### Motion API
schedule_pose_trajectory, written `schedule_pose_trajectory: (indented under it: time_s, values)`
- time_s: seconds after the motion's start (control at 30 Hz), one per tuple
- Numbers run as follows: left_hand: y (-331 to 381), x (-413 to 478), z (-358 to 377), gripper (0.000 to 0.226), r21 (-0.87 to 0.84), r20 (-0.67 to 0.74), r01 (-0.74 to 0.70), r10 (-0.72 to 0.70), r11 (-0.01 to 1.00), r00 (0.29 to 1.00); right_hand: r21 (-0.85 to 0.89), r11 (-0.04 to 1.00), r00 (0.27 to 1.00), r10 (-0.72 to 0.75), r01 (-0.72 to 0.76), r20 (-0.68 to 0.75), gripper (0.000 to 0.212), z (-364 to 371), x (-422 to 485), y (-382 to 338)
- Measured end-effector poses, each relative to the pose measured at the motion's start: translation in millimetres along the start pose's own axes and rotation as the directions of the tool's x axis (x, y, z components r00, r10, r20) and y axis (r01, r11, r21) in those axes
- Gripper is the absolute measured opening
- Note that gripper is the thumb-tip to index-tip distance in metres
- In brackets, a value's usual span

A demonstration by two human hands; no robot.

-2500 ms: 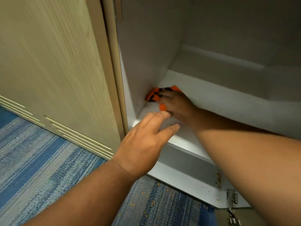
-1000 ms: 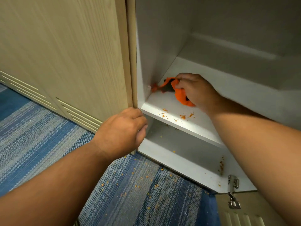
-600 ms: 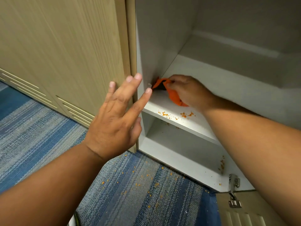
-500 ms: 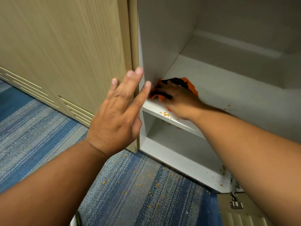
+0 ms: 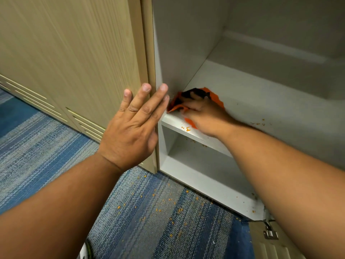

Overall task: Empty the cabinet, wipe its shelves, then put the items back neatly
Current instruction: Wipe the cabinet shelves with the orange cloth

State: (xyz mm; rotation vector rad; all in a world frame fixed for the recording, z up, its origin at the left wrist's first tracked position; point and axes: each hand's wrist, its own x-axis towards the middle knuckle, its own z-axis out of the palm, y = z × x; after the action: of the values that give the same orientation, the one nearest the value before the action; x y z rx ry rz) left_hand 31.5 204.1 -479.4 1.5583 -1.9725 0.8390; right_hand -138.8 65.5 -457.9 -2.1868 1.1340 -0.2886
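The white cabinet stands open, and its upper shelf (image 5: 261, 101) holds nothing but a cloth. My right hand (image 5: 203, 114) presses an orange and black cloth (image 5: 177, 104) flat onto the shelf's front left corner, against the side wall. My left hand (image 5: 134, 126) is raised with straight, spread fingers in front of the cabinet's wooden front edge (image 5: 149, 68); I cannot tell if the fingertips touch it. Orange crumbs (image 5: 186, 128) lie at the shelf's front lip. The lower shelf (image 5: 205, 165) is bare apart from a few crumbs.
A closed wood-grain door (image 5: 74, 53) with slots fills the left. Blue striped carpet (image 5: 46, 146) is scattered with orange crumbs (image 5: 168, 202). A metal hinge (image 5: 268, 232) on the open door sits at the bottom right.
My right hand slid the cloth from the back of the corner toward the shelf's front edge. My left hand let go of the cabinet edge and rose with its fingers spread.
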Motion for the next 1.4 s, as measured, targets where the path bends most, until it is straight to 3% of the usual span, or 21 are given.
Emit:
schedule_pose_trajectory:
  time_s: [0.13,0.2,0.3,0.33,0.43,0.5,0.57,0.63,0.67,0.8,0.9,0.97,1.07,1.13,1.17,1.23,1.4]
  values:
    - [2,2,1,0.069,0.042,0.010,0.013,-0.014,0.999,1.000,0.402,0.906,0.990,0.104,-0.133,0.092,0.032,-15,-22,-4]
    - [6,3,1,0.071,0.055,0.026,0.033,-0.035,0.998,0.999,0.433,0.887,0.978,0.203,-0.159,-0.057,0.026,-41,-26,3]
    - [18,5,1,0.075,0.038,0.050,0.083,-0.085,0.996,0.995,0.436,0.897,0.884,0.257,-0.069,-0.389,0.017,-85,-30,19]
    - [23,5,1,0.076,0.031,0.067,0.088,-0.089,0.996,0.994,0.473,0.881,0.865,0.262,-0.033,-0.428,0.020,-97,-32,18]
    - [32,6,4,0.072,0.021,0.134,0.084,-0.086,0.996,0.987,0.592,0.804,0.898,0.220,0.053,-0.380,0.034,-115,-37,28]
    - [36,7,4,0.066,0.014,0.150,0.090,-0.091,0.996,0.985,0.582,0.813,0.865,0.279,0.019,-0.417,0.032,-119,-27,54]
    - [46,11,3,0.061,-0.026,0.146,0.051,-0.047,0.998,0.988,0.348,0.917,0.850,0.334,-0.193,-0.408,0.032,-119,-18,85]
    - [56,14,4,0.056,-0.122,0.158,-0.002,0.021,0.993,0.987,0.042,0.905,0.789,0.391,-0.423,-0.474,0.034,-110,-19,108]
    - [59,14,5,0.054,-0.174,0.190,-0.002,0.035,0.985,0.981,0.000,0.887,0.773,0.402,-0.462,-0.491,0.033,-103,-22,112]
    - [50,20,13,0.056,-0.259,0.421,0.215,-0.090,0.942,0.903,0.114,0.932,0.833,0.360,-0.345,-0.420,0.022,-73,-31,85]
    - [47,31,13,0.057,-0.232,0.501,0.308,-0.158,0.923,0.851,0.174,0.957,0.863,0.286,-0.233,-0.417,0.028,-58,-48,71]
    - [48,37,15,0.061,-0.241,0.551,0.349,-0.169,0.905,0.817,0.244,0.936,0.801,0.343,-0.252,-0.491,0.033,-69,-57,73]
    - [48,35,18,0.077,-0.272,0.614,0.367,-0.133,0.890,0.778,0.287,0.853,0.586,0.511,-0.436,-0.628,0.037,-100,-70,88]
    - [47,32,17,0.085,-0.295,0.621,0.381,-0.127,0.876,0.773,0.293,0.826,0.522,0.539,-0.482,-0.661,0.033,-106,-79,101]
    - [46,31,16,0.087,-0.308,0.621,0.385,-0.123,0.870,0.774,0.279,0.820,0.539,0.546,-0.499,-0.641,0.029,-103,-81,107]
    - [44,31,16,0.088,-0.330,0.624,0.386,-0.108,0.861,0.774,0.148,0.828,0.644,0.521,-0.541,-0.559,0.026,-94,-83,115]
    - [39,34,17,0.082,-0.372,0.612,0.419,-0.120,0.828,0.781,-0.111,0.878,0.828,0.388,-0.466,-0.405,0.043,-63,-66,103]
